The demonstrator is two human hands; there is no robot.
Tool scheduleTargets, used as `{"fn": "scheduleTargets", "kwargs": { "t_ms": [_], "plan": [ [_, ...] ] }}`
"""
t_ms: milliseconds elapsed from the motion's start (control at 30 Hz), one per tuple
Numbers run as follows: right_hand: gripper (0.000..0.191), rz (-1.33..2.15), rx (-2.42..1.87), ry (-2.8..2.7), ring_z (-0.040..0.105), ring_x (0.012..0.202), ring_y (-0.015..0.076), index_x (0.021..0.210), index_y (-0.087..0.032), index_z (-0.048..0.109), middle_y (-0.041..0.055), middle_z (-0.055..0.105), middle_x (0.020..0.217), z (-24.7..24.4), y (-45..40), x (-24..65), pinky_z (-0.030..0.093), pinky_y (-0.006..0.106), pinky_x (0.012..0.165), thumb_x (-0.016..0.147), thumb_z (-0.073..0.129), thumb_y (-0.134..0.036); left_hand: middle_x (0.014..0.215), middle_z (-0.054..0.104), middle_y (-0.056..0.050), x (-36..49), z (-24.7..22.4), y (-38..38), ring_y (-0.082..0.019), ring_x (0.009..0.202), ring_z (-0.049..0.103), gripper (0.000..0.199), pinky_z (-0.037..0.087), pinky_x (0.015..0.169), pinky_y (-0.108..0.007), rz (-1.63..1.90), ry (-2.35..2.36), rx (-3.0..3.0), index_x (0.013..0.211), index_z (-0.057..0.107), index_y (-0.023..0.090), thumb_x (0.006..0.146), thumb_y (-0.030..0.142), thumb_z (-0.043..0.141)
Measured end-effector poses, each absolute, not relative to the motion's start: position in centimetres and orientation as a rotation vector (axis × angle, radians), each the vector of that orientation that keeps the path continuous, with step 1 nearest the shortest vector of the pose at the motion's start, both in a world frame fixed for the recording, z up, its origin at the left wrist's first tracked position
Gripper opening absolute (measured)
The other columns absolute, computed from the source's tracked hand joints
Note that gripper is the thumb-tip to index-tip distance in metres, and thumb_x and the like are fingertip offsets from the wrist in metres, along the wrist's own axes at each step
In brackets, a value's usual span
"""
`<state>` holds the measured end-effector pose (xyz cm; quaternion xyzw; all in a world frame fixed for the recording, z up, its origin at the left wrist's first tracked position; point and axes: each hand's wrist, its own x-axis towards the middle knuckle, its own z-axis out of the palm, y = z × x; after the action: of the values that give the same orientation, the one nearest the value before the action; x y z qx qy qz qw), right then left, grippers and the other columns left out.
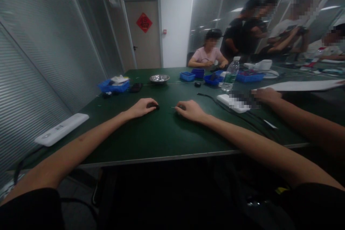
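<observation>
My left hand [142, 107] is closed round a small black rounded object [153, 105], low over the green table [129, 140]. Its kind is too dark and small to make out. To the right of it, my right hand [190, 110] pinches a thin-shafted tool [173, 107] that looks like a screwdriver. The thin shaft points left toward the black object, with a gap between them. My fingers hide most of the tool's handle.
Beyond my hands are a metal bowl [159, 79], a blue tray [114, 85], a small blue bin [187, 76] and a plastic bottle [231, 73]. White power strips [61, 129] lie on both sides, with cables at right. A neighbour's hand [266, 95] holds a white sheet [302, 86].
</observation>
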<state>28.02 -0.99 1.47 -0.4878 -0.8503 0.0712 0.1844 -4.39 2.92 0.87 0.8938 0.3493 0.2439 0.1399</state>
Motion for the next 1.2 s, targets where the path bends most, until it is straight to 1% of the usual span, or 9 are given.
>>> {"fn": "scheduleTargets", "kwargs": {
  "t_ms": [167, 300, 433, 533, 733, 933, 1033, 1100, 1200],
  "plan": [
    [0.04, 0.22, -1.366, -2.418, 0.07, 0.084, 0.0193, 0.117, -0.022, 0.076, 0.0076, 0.078, 0.1, 2.0, -1.6, 27.8, 0.047, 0.026, 0.072, 0.104, 0.05, -0.051, 0.121, 0.074, -0.01, -11.4, 0.4, 7.0, -0.025, 0.107, 0.07, 0.033, 0.056, 0.097, -0.04, 0.751, 1.37, 2.497, 0.117, 0.076, 0.019, 0.092, 0.037, 0.065],
    [0.04, 0.209, -1.376, -2.437, 0.069, 0.081, 0.0189, 0.117, -0.022, 0.076, 0.0076, 0.078, 0.101, 2.2, -1.8, 27.8, 0.045, 0.026, 0.068, 0.104, 0.05, -0.05, 0.122, 0.076, -0.009, -17.6, 0.2, 8.9, -0.027, 0.111, 0.071, 0.033, 0.052, 0.107, -0.041, 0.764, 1.755, 2.341, 0.116, 0.078, 0.02, 0.088, 0.031, 0.067],
    [0.039, 0.186, -1.366, -2.449, 0.069, 0.082, 0.0187, 0.118, -0.022, 0.075, 0.0072, 0.077, 0.101, 1.9, -1.5, 27.7, 0.044, 0.026, 0.07, 0.104, 0.051, -0.049, 0.12, 0.078, -0.008, -22.5, -0.1, 9.6, -0.027, 0.113, 0.072, 0.034, 0.051, 0.109, -0.038, 0.808, 2.029, 2.202, 0.117, 0.079, 0.02, 0.085, 0.025, 0.068],
    [0.039, 0.161, -1.381, -2.456, 0.068, 0.081, 0.0189, 0.118, -0.023, 0.076, 0.007, 0.077, 0.1, 1.7, -1.4, 27.7, 0.044, 0.027, 0.07, 0.104, 0.051, -0.05, 0.119, 0.079, -0.01, -24.8, -0.1, 9.5, -0.027, 0.112, 0.074, 0.037, 0.052, 0.109, -0.038, 0.853, 2.147, 2.094, 0.117, 0.078, 0.018, 0.082, 0.02, 0.07],
    [0.04, 0.156, -1.378, -2.459, 0.068, 0.079, 0.0186, 0.117, -0.023, 0.076, 0.0072, 0.077, 0.098, 1.8, -1.6, 27.7, 0.044, 0.027, 0.068, 0.104, 0.05, -0.05, 0.119, 0.078, -0.015, -25.7, 0.3, 8.5, -0.026, 0.109, 0.075, 0.042, 0.054, 0.107, -0.038, 0.918, 2.237, 1.952, 0.123, 0.074, 0.011, 0.081, 0.013, 0.069],
    [0.04, 0.166, -1.396, -2.469, 0.067, 0.079, 0.0183, 0.119, -0.022, 0.075, 0.0075, 0.077, 0.1, 2.1, -1.7, 27.6, 0.043, 0.026, 0.067, 0.103, 0.051, -0.05, 0.12, 0.078, -0.01, -25.0, 1.0, 7.9, -0.028, 0.115, 0.072, 0.036, 0.05, 0.112, -0.039, 0.836, 2.296, 2.012, 0.115, 0.078, 0.016, 0.081, 0.012, 0.066],
    [0.04, 0.158, -1.384, -2.473, 0.067, 0.08, 0.0186, 0.119, -0.023, 0.075, 0.0072, 0.077, 0.1, 2.0, -1.6, 27.7, 0.043, 0.027, 0.068, 0.103, 0.05, -0.05, 0.119, 0.079, -0.009, -24.8, 1.0, 7.7, -0.029, 0.118, 0.07, 0.041, 0.049, 0.113, -0.038, 0.802, 2.3, 2.082, 0.117, 0.079, 0.018, 0.08, 0.011, 0.064],
    [0.04, 0.152, -1.381, -2.477, 0.068, 0.081, 0.0189, 0.118, -0.023, 0.075, 0.0071, 0.077, 0.1, 1.9, -1.5, 27.7, 0.044, 0.027, 0.069, 0.104, 0.05, -0.051, 0.117, 0.079, -0.007, -24.9, 0.9, 7.6, -0.029, 0.119, 0.07, 0.046, 0.048, 0.114, -0.041, 0.801, 2.295, 2.122, 0.12, 0.078, 0.019, 0.078, 0.01, 0.063],
    [0.039, 0.146, -1.393, -2.481, 0.068, 0.082, 0.0191, 0.118, -0.024, 0.075, 0.0071, 0.077, 0.102, 1.9, -1.5, 27.7, 0.044, 0.027, 0.069, 0.104, 0.05, -0.051, 0.118, 0.078, -0.009, -25.0, 0.7, 7.4, -0.031, 0.121, 0.068, 0.047, 0.046, 0.116, -0.045, 0.786, 2.278, 2.189, 0.122, 0.077, 0.017, 0.079, 0.01, 0.06]
  ]
}}
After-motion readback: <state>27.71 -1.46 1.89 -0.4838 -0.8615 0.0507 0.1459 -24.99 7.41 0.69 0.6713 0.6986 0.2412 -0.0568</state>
